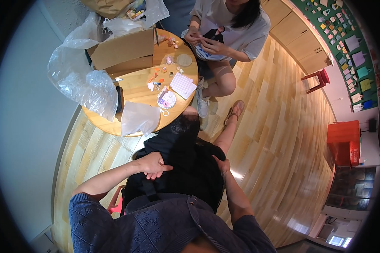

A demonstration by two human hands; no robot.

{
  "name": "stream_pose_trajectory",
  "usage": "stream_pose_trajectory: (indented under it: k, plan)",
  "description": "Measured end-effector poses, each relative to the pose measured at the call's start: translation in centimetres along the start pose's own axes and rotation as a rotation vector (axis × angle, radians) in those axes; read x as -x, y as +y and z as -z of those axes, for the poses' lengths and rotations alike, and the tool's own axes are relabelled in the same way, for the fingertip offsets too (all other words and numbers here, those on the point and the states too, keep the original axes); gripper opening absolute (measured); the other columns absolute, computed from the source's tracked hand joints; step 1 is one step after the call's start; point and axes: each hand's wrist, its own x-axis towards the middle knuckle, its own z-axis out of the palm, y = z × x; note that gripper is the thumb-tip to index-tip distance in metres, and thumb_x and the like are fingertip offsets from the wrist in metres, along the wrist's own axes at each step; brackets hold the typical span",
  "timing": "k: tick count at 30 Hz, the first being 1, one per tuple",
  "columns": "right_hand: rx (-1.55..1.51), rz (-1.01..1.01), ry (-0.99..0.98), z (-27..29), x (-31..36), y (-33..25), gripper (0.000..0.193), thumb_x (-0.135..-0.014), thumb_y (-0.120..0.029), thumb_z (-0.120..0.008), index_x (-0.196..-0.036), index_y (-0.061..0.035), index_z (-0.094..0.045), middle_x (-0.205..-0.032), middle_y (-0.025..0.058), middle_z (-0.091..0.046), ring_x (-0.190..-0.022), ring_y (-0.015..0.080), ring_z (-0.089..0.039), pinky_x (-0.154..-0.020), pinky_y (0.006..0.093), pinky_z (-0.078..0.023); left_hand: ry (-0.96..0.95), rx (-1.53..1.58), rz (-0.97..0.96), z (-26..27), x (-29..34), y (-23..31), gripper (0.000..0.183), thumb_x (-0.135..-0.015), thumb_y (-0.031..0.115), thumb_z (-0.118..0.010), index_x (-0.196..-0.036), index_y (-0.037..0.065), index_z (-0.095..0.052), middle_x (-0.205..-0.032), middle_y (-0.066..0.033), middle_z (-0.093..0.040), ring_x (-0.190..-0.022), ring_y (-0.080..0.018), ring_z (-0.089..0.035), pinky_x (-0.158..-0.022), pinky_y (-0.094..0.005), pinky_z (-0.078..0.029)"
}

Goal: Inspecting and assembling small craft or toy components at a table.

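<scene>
My left hand (pixel 153 165) lies flat on the black cloth of my lap (pixel 185 160), fingers apart, holding nothing. My right hand (pixel 221 163) rests on the right side of the same black cloth, fingers partly hidden against it. In front of me stands a round wooden table (pixel 135 84) with small craft pieces, a checked pad (pixel 183 85) and a small round decorated box (pixel 166 99). Neither hand touches the table.
A cardboard box (pixel 122 52) and crumpled clear plastic bags (pixel 84 80) cover the table's left side. Another person (pixel 228 29) sits across the table, hands busy with a small item. A red stool (pixel 316 80) and an orange crate (pixel 344 141) stand on the wood floor at right.
</scene>
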Motion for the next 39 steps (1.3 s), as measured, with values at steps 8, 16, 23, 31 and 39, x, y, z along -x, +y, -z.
stream_pose_trajectory:
  k: [8,16,23,31,39]
  plan:
    - [-0.02,0.005,0.001,0.0,0.5,-0.6,0.089,-0.067,-0.054,-0.086,-0.119,0.013,-0.06,-0.114,0.0249,-0.068,-0.103,0.0318,-0.069,-0.087,0.0372,-0.056,0.005,0.005,0.0,0.0,0.1,-0.3,0.061,-0.095,0.048,-0.058,-0.056,0.001,-0.063,-0.053,-0.0105,-0.062,-0.039,-0.0172,-0.058,-0.039,-0.0283,-0.045]
    - [-0.053,0.018,0.0,-0.2,-0.2,0.6,0.084,-0.069,-0.053,-0.085,-0.118,0.0121,-0.062,-0.113,0.0236,-0.068,-0.102,0.031,-0.069,-0.087,0.0366,-0.056,0.017,0.005,0.006,-0.1,0.3,0.3,0.06,-0.095,0.046,-0.059,-0.054,0.001,-0.062,-0.051,-0.0099,-0.061,-0.038,-0.0166,-0.057,-0.039,-0.0274,-0.046]
    - [-0.022,0.057,0.01,0.7,0.5,0.5,0.087,-0.069,-0.057,-0.083,-0.116,0.0128,-0.062,-0.113,0.0265,-0.068,-0.105,0.0337,-0.068,-0.088,0.0384,-0.055,0.018,-0.011,0.011,-0.2,0.2,0.6,0.059,-0.094,0.046,-0.06,-0.056,0.001,-0.063,-0.051,-0.0097,-0.061,-0.038,-0.0165,-0.057,-0.039,-0.027,-0.046]
    - [-0.094,0.114,-0.005,1.4,2.4,-1.1,0.088,-0.068,-0.062,-0.081,-0.111,0.0138,-0.065,-0.108,0.0289,-0.068,-0.106,0.0361,-0.068,-0.09,0.0401,-0.053,0.045,-0.028,0.05,-0.4,0.4,0.8,0.059,-0.094,0.047,-0.062,-0.056,0.001,-0.062,-0.052,-0.01,-0.061,-0.039,-0.0168,-0.058,-0.038,-0.0271,-0.045]
    - [-0.179,0.107,-0.005,1.4,2.4,-0.8,0.088,-0.067,-0.062,-0.081,-0.112,0.012,-0.065,-0.107,0.0283,-0.069,-0.104,0.0363,-0.068,-0.088,0.0408,-0.054,0.055,-0.07,0.092,-0.5,0.6,1.7,0.059,-0.093,0.048,-0.063,-0.055,0.002,-0.061,-0.052,-0.0095,-0.062,-0.038,-0.0163,-0.058,-0.038,-0.0267,-0.044]
